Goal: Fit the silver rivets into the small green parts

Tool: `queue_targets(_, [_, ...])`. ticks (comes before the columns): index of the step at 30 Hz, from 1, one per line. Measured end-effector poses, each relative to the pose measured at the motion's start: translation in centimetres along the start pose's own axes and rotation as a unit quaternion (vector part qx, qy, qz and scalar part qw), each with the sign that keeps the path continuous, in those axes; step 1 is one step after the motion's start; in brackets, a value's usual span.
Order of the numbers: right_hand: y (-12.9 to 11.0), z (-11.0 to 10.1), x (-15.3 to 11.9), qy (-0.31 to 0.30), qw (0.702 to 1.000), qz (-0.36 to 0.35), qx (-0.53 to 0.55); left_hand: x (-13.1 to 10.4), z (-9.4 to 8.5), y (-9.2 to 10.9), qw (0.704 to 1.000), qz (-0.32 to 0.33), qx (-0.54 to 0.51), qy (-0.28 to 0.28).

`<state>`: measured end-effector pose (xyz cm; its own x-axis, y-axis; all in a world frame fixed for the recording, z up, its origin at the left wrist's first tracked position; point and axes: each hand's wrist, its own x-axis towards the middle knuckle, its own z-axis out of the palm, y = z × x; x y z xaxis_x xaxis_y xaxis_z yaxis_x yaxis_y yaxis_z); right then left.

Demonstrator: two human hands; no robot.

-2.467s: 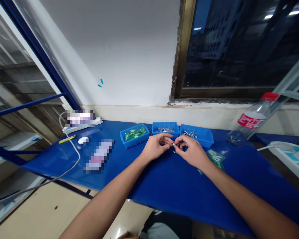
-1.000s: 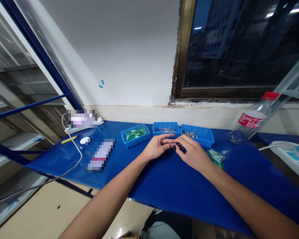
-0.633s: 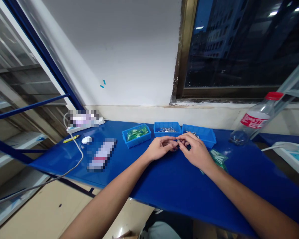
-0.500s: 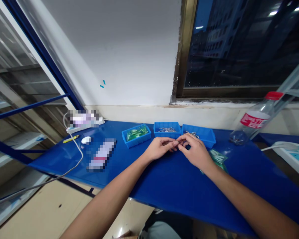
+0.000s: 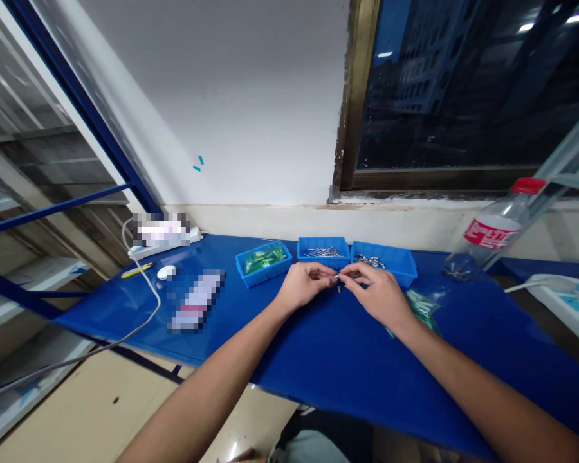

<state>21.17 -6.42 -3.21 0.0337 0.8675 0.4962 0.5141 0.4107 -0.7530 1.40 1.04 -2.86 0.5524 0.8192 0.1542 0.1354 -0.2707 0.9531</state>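
L hand (image 5: pixel 303 283) + R hand (image 5: pixel 374 289) pinching 1 tiny metal pc (image 5: pixel 338 276), tip to tip

Both thumbs + index fingers closed on it, tips meeting approx. centre of view, over the table; pc mostly hidden, exact type unclear. Other fingers loosely curled. Small light bit (image 5: pixel 339 289) just below tips; can't tell if on table or hanging.

Qty, near to far: 1 green plastic bag (image 5: pixel 423 305) w/ pale pcs, beside R wrist. 1 pixelated flat obj (image 5: pixel 197 301), left. 1 white mouse-like obj (image 5: pixel 165 272) + 1 yellow cutter (image 5: pixel 136 271), further left, grey cable (image 5: pixel 159 296) nr them. 3 blue plastic trays (image 5: pixel 265 277) in a row behind hands: left angled, w/ green packets (image 5: pixel 263 258); mid w/ many thin silver screws/nails (image 5: pixel 323 251); right w/ short metal fasteners (image 5: pixel 370 260). 1 clear bottle (image 5: pixel 492 233), red cap, far right. 2 white power strips (image 5: pixel 560 307), 1 each side.

Surface: glossy blue table (image 5: pixel 328 360). Room: pale floor (image 5: pixel 91 399), blue metal frame (image 5: pixel 84 109) + shelves (image 5: pixel 53 273) left, white wall (image 5: pixel 260 116) w/ 2 teal tape bits (image 5: pixel 201 160), 1 dark window (image 5: pixel 463 116), bldg (image 5: pixel 417 71) in glass.
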Motion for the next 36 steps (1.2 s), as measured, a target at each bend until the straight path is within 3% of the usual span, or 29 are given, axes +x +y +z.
queue_targets(7, [0.1, 0.3, 0.0, -0.009, 0.999, 0.032, 0.026, -0.1, 0.0, 0.3, 0.993, 0.066, 0.099, 0.008])
queue_targets(15, [0.1, 0.8, 0.0, -0.004, 0.999, 0.026, 0.025, -0.1, 0.3, 0.6, 0.999, 0.045, -0.016, -0.006])
queue_targets(23, [-0.1, 0.1, 0.2, -0.001, 0.999, -0.029, -0.03, -0.6, 0.0, 1.8, 0.994, 0.042, 0.099, -0.028])
queue_targets(28, [-0.2, 0.1, 0.2, -0.028, 0.998, -0.047, -0.029, -0.7, -0.1, 2.0, 0.993, 0.04, 0.102, -0.044])
queue_targets(36, [-0.2, 0.5, 0.0, -0.021, 1.0, 0.004, -0.001, -0.3, 0.0, 1.0, 0.994, 0.047, 0.097, -0.013])
